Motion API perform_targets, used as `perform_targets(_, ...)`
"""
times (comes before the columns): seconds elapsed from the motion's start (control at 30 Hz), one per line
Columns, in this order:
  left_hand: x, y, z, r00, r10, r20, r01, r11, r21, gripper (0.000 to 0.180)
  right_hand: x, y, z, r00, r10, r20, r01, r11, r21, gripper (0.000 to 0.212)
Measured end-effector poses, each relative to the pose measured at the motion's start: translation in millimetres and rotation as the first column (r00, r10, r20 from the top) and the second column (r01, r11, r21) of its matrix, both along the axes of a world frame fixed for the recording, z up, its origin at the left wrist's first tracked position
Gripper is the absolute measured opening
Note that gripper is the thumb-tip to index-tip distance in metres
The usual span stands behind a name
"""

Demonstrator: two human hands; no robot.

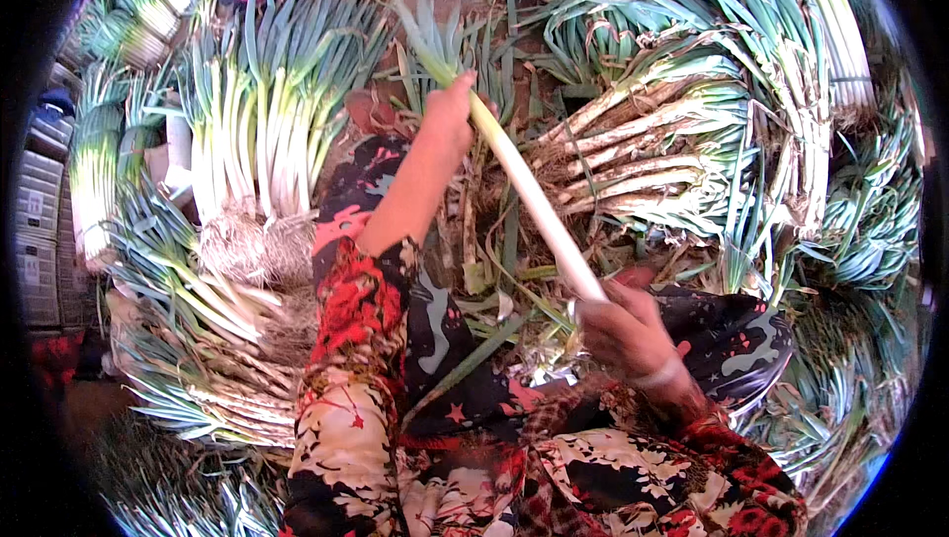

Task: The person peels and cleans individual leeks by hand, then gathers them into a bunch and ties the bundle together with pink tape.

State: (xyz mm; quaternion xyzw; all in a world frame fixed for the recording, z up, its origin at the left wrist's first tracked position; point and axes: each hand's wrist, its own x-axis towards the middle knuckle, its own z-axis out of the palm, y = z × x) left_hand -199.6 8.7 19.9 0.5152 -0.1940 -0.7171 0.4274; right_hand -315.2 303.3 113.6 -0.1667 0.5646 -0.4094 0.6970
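One long green onion point(534, 199) slanted outward: near, its white end sat in the blurred right hand point(630, 331), which seemed closed round it; farther out, the left hand point(451, 110) gripped its pale-green neck. Good handling probably called for a firm left hold and light right-hand pressure, sparing the shank from bending. Beyond, to the right, lay soil-streaked green onions point(645, 154).

Stacked grey crates point(44, 230), left edge: small pale labels point(35, 204) on the sides, marks too small to make out.
Readable text, numbers, signs: none.
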Motion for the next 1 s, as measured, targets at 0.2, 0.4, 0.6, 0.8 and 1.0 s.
perform_targets(0.2,11,5,-46,0.993,-0.051,-0.107,0.047,0.998,-0.037,0.025,-113,106,70,0.850,0.102,-0.517,-0.047,0.992,0.120,0.042)
perform_targets(0.4,8,-21,-66,0.981,0.113,-0.160,-0.113,0.994,0.007,0.025,-238,315,71,0.515,-0.579,-0.632,0.434,0.812,-0.390,0.063)
perform_targets(0.6,-24,55,-19,0.894,-0.439,0.093,0.442,0.896,-0.025,0.056,-246,340,40,0.606,-0.717,-0.344,0.493,0.678,-0.545,0.048)
perform_targets(0.8,-33,181,94,0.550,-0.782,0.294,0.711,0.253,-0.657,0.053,-169,192,-6,0.603,-0.658,-0.451,0.330,0.721,-0.610,0.048)
perform_targets(1.0,33,209,124,0.957,-0.282,0.069,0.192,0.433,-0.881,0.066,-29,15,-7,0.943,-0.209,-0.260,0.005,0.788,-0.615,0.052)
